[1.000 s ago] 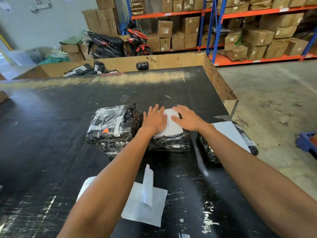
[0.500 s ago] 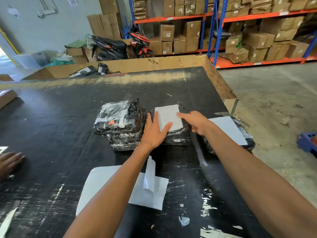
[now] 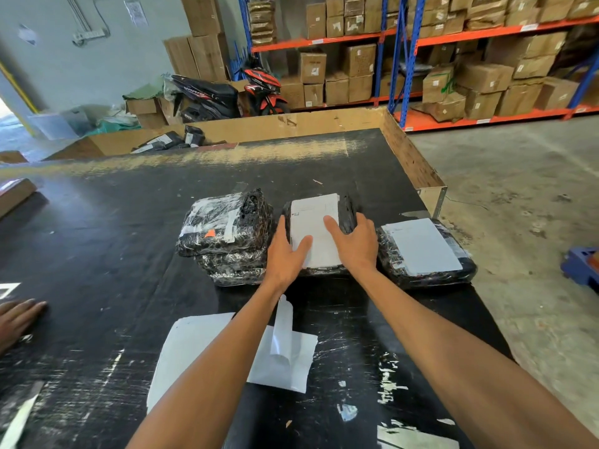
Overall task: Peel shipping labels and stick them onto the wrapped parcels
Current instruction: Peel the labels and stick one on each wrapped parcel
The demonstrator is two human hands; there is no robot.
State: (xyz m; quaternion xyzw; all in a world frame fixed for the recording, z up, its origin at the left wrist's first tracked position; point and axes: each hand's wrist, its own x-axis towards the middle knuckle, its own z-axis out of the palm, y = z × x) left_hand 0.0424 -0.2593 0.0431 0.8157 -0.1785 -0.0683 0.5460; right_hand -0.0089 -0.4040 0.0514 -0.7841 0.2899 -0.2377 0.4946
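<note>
Head view: on the black table, an unlabelled wrapped parcel lies at 9 o'clock of the middle parcel. The left hand and right hand, fingers straight, press its white label flat. A labelled parcel lies at 3 o'clock

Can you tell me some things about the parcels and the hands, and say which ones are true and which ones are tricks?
1. Both hands touch the middle parcel. True: the left hand and right hand rest on it.
2. The right parcel has no label. False: a white label covers its top.
3. The left stack of parcels has a big white label on top. False: only clear wrap and tape show.
4. White backing sheets lie on the black table nearer the person than the parcels. True.
</note>
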